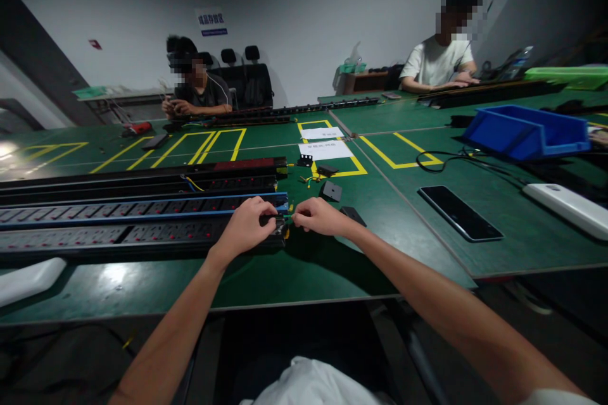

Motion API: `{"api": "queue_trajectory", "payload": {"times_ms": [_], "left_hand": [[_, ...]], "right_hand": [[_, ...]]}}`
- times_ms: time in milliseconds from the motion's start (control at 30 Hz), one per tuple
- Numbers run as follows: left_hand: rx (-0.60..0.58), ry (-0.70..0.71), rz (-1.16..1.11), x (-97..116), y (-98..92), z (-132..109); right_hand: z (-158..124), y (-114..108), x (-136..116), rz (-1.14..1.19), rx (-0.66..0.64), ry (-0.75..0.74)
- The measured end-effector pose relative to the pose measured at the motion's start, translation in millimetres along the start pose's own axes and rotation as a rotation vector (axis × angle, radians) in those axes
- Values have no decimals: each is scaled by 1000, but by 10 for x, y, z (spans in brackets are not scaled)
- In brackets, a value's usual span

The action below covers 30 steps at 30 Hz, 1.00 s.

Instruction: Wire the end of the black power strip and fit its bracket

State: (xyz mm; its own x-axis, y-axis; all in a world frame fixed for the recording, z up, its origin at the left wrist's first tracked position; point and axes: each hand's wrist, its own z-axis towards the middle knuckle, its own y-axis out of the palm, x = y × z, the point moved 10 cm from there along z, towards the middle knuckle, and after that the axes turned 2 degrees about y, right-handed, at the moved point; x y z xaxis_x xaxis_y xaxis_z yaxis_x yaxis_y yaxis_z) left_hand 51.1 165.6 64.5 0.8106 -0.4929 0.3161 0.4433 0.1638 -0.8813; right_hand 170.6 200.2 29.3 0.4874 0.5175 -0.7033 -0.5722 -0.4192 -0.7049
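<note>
Several long black power strips lie side by side on the green table, their ends near my hands. At the end of the nearest power strip (166,234), my left hand (251,220) rests with thumb and index finger closed; what is between them is hidden. Behind it runs a power strip with blue edges (142,207). My right hand (319,215), just off the strip ends, is closed in a pinch on a thin green wire (289,217) that reaches toward the left fingertips. Black end caps (331,190) lie just beyond the right hand, one partly hidden by it.
A phone (460,212), a white power bank (570,207) with a black cable and a blue bin (527,131) are on the right. Paper labels (325,149) lie ahead. A white object (31,281) is at the near left. Two people sit across the table (142,291).
</note>
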Motion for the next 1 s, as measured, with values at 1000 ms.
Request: {"api": "queue_trajectory", "payload": {"times_ms": [1000], "left_hand": [[-18, -11, -16, -13, 20, -5]], "right_hand": [[-19, 177, 251, 379, -144, 266]]}}
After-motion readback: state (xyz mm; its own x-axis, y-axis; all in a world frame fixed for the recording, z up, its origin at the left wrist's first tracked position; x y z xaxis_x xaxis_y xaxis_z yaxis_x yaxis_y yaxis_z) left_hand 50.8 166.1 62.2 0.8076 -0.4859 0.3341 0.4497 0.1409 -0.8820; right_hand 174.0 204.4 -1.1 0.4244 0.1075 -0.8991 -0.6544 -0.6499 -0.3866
